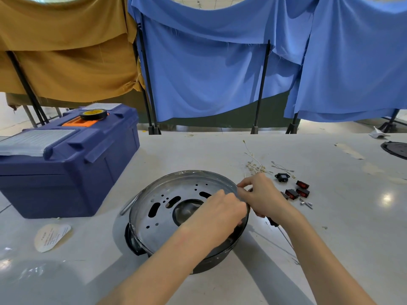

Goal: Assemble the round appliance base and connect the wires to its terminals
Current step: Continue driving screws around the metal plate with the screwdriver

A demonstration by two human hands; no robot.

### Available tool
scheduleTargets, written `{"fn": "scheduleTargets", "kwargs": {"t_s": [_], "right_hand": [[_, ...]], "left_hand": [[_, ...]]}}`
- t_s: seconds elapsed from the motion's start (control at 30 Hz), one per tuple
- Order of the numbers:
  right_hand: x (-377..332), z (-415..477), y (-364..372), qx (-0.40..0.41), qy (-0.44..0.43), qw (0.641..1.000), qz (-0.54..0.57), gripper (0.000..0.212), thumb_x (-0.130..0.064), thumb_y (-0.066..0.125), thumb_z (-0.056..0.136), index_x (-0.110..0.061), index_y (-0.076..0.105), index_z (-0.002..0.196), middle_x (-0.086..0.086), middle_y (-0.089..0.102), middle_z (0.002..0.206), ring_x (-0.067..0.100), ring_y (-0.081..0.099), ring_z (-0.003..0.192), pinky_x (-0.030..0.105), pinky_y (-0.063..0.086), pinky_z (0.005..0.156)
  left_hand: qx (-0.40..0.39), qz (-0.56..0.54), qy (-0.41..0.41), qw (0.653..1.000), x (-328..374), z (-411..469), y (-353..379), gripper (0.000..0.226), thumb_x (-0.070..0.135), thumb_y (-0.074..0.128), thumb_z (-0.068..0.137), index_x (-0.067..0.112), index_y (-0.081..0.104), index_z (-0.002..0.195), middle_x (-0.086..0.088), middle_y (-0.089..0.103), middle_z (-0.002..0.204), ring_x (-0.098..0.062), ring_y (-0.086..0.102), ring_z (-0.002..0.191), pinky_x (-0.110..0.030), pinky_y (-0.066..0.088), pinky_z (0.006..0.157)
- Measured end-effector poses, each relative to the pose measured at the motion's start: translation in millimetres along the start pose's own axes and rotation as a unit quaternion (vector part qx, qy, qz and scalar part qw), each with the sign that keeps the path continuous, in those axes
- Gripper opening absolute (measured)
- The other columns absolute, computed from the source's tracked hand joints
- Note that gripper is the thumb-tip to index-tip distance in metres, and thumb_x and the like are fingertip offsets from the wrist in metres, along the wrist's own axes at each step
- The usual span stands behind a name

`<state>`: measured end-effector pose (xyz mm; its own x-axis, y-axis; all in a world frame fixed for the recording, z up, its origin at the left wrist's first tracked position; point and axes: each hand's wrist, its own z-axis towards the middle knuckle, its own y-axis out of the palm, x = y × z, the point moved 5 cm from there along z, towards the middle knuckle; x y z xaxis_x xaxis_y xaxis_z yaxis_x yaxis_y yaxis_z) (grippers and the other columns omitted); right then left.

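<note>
We're on base assembly, no wiring yet: base (163,230) sits mid-surface (330,238). Left hand (222,210) curls over its right side, grip hidden, can't tell. Right hand (259,194) pinches the rim. Next: probably seat it square, then reach the wires (255,166) just behind

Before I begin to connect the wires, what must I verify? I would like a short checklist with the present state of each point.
1. Base rests on the table: ok.
2. Right hand has a grip on the base rim: ok, it pinches it.
3. Left hand hold: cannot tell, its fingertips are hidden.
4. Wires connected: not ok, they lie loose beyond the base.
5. Switches near: ok, on the table right of the base.
</note>
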<state>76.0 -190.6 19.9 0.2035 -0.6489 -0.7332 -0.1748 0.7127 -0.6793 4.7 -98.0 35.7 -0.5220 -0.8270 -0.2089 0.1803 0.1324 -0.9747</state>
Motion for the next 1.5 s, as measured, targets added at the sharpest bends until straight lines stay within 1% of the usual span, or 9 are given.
{"fn": "scheduleTargets", "kwargs": {"t_s": [0.1,0.27,0.47,0.77,0.87,1.0,1.23,1.37,1.5], "right_hand": [[-1.0,-2.8,0.2,0.001,0.000,1.000,0.007,0.018,-0.016,0.046,0.096,-0.011,0.063,0.095,-0.005,0.045,0.029,0.010,0.034,0.022,0.013,0.029,0.035],[-2.6,-5.4,1.8,-0.001,-0.002,1.000,0.023,0.017,-0.014,0.046,0.097,-0.010,0.063,0.095,-0.004,0.044,0.028,0.008,0.035,0.023,0.012,0.028,0.033],[-2.4,-6.3,2.0,-0.006,0.005,0.999,0.044,0.022,-0.011,0.046,0.095,-0.004,0.068,0.092,-0.003,0.046,0.031,0.013,0.034,0.026,0.017,0.031,0.035],[-2.2,-7.1,2.5,-0.003,0.011,0.999,0.043,0.025,-0.009,0.045,0.093,0.001,0.068,0.087,-0.003,0.044,0.029,0.015,0.033,0.026,0.018,0.030,0.037],[-1.3,-7.2,3.1,-0.014,0.018,0.999,0.037,0.015,-0.003,0.051,0.089,0.000,0.066,0.088,-0.002,0.045,0.029,0.013,0.033,0.025,0.017,0.029,0.035],[3.3,-7.2,6.5,-0.029,0.037,0.999,0.027,0.025,0.006,0.048,0.080,-0.007,0.064,0.094,0.000,0.047,0.031,0.014,0.032,0.026,0.019,0.030,0.036],[3.3,-6.3,8.9,-0.023,0.030,0.998,0.044,0.011,-0.007,0.057,0.090,-0.002,0.065,0.083,-0.003,0.043,0.030,0.013,0.032,0.026,0.018,0.029,0.034],[0.9,-8.6,7.7,-0.016,0.037,0.998,0.038,0.016,0.002,0.051,0.083,0.009,0.065,0.089,0.000,0.043,0.029,0.012,0.032,0.025,0.015,0.027,0.033],[-0.4,-10.3,6.4,-0.018,0.045,0.998,0.037,0.024,0.008,0.045,0.079,0.007,0.066,0.089,0.002,0.045,0.031,0.012,0.031,0.023,0.013,0.027,0.032]], "left_hand": [[0.004,-0.046,-0.003,0.999,-7.6,-7.4,11.9,0.028,0.005,0.043,0.097,0.014,0.067,0.107,-0.004,0.061,0.107,-0.025,0.054,0.101,-0.029,0.028,0.075],[0.060,-0.139,-0.002,0.989,-5.0,-21.9,15.4,0.040,-0.009,0.045,0.080,0.011,0.065,0.108,-0.003,0.060,0.107,-0.023,0.057,0.090,-0.027,0.036,0.073],[0.094,-0.230,-0.071,0.966,-12.6,-19.0,11.5,0.034,-0.010,0.048,0.085,0.010,0.059,0.109,-0.007,0.069,0.094,-0.021,0.063,0.088,-0.040,0.054,0.076],[0.113,-0.250,-0.097,0.957,-8.7,-22.8,6.2,0.028,-0.014,0.045,0.081,0.011,0.053,0.090,-0.002,0.065,0.102,-0.011,0.066,0.100,-0.039,0.052,0.077],[0.114,-0.256,-0.089,0.956,-5.7,-19.8,4.3,0.030,-0.015,0.046,0.081,0.014,0.049,0.088,-0.004,0.065,0.101,-0.013,0.067,0.099,-0.037,0.053,0.078],[0.117,-0.249,-0.072,0.959,-1.3,-16.5,6.1,0.033,-0.014,0.051,0.080,0.018,0.045,0.085,-0.004,0.064,0.096,-0.018,0.066,0.093,-0.041,0.053,0.075],[0.117,-0.276,-0.121,0.946,-9.1,-24.5,5.3,0.034,-0.011,0.051,0.080,0.022,0.044,0.085,-0.007,0.068,0.096,-0.017,0.067,0.094,-0.026,0.048,0.072],[0.105,-0.265,-0.123,0.951,-4.2,-18.3,6.0,0.026,-0.011,0.048,0.077,0.014,0.051,0.086,-0.005,0.070,0.093,-0.023,0.066,0.091,-0.039,0.053,0.075],[0.098,-0.254,-0.123,0.954,-4.1,-12.9,6.2,0.030,-0.010,0.047,0.078,0.009,0.059,0.099,-0.006,0.069,0.095,-0.026,0.065,0.092,-0.044,0.053,0.076]]}}
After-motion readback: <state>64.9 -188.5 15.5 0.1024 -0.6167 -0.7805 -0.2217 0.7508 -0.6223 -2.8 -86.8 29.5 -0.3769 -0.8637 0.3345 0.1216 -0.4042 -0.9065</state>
